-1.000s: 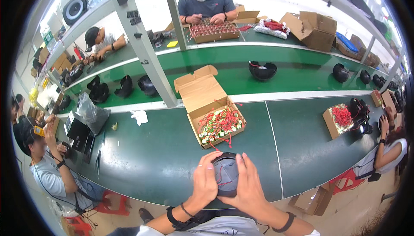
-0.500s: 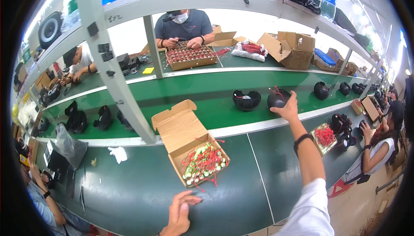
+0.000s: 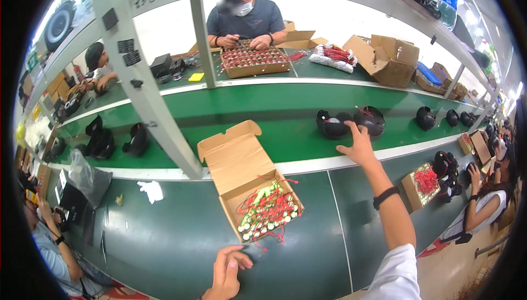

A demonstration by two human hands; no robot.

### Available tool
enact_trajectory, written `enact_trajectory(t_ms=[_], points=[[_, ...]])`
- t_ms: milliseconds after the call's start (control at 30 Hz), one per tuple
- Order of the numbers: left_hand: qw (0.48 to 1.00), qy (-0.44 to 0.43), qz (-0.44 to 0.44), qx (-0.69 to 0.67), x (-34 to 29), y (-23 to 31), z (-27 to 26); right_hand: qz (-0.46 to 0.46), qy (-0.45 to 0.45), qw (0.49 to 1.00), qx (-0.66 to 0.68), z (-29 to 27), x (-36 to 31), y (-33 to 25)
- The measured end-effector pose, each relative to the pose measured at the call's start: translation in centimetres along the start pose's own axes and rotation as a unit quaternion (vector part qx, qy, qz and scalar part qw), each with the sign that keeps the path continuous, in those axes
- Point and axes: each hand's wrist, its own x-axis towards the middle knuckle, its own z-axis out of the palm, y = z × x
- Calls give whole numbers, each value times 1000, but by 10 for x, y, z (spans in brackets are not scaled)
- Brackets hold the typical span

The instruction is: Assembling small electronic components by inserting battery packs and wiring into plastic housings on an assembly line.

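My right hand [image 3: 359,145] reaches over the green belt with thumb and fingers apart. Its fingertips are at the gap between two black rounded shells: an open cup-shaped one [image 3: 331,124] and a rounder one [image 3: 371,124] with a red wire on top. Whether they touch either shell I cannot tell. My left hand [image 3: 226,273] hovers over the near bench, fingers loosely bent and apart, holding nothing. Just beyond it sits an open cardboard box [image 3: 233,205] with several small round pale parts on red wires [image 3: 269,212], some wires hanging over its edge.
More black shells [image 3: 425,118] stand along the belt [image 3: 274,102]. A metal post [image 3: 148,91] rises at left, near a crumpled white tissue [image 3: 150,191] and a grey plastic bag [image 3: 90,182]. Another box of red-wired parts [image 3: 421,186] lies at right. Co-workers sit across and at both sides.
My right hand has let go of the rounder shell and shifted left toward the cup-shaped one. The two shells now sit closer together. The whole view has shifted slightly; my left hand stays about where it was.
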Motion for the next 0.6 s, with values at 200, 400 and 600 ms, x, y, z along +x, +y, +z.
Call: enact_trajectory(t_ms=[200,400,600], points=[[1000,18,18,0,-8,3,5,66,7,993,101,36,15,11],[999,3,40,-5,-15,10,16,62,76,994,53,-9,-18,-19],[993,-24,108,30,-35,57,45,-148,-16,968,201,-103,-175,-200]])
